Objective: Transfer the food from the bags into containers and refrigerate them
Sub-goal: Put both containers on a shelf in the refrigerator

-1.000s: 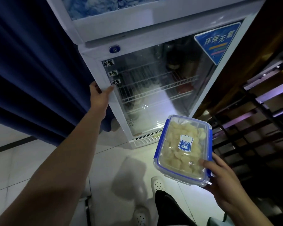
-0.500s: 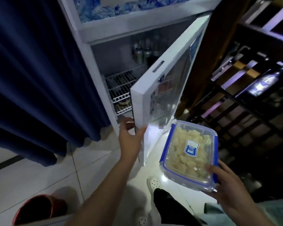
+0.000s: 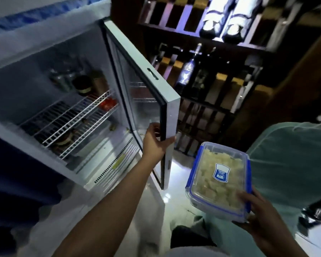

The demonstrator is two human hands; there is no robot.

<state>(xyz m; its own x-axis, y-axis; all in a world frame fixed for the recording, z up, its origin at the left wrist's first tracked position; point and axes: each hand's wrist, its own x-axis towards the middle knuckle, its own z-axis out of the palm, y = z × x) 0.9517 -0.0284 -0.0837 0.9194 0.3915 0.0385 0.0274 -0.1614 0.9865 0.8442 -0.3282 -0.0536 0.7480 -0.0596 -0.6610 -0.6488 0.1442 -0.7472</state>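
- The container (image 3: 219, 179) is a clear plastic box with a blue-edged clip lid and a blue label on top, packed pretty full with pale yellowish chunks of food (image 3: 208, 184). Can't say what the food actually is.
- Lid's on, sitting flat as far as I can see.
- The fridge (image 3: 50, 115) is open, its glass door (image 3: 150, 101) swung out wide. Inside there are white wire shelves (image 3: 72, 123) with a few dark jars or cans on the top one and something red near the door side. Lower shelf has some dark stuff too, but it's too blurry to name.
- Right of the fridge is a dark wooden rack with bottles (image 3: 188, 71), also smeared and dim.
- The far corner of the container nearest the person is covered by fingers, and its underside is hidden.
- Left hand (image 3: 156, 143) has its grip wrapped around the lower edge of the fridge door, fingers behind the edge, thumb on the front.
- Right hand (image 3: 261, 219) has its grip on the container, thumb on the lid, the rest underneath.
- So the container sits in the right hand's grip, below and to the right of the fridge door, outside the fridge, well apart from the shelves.
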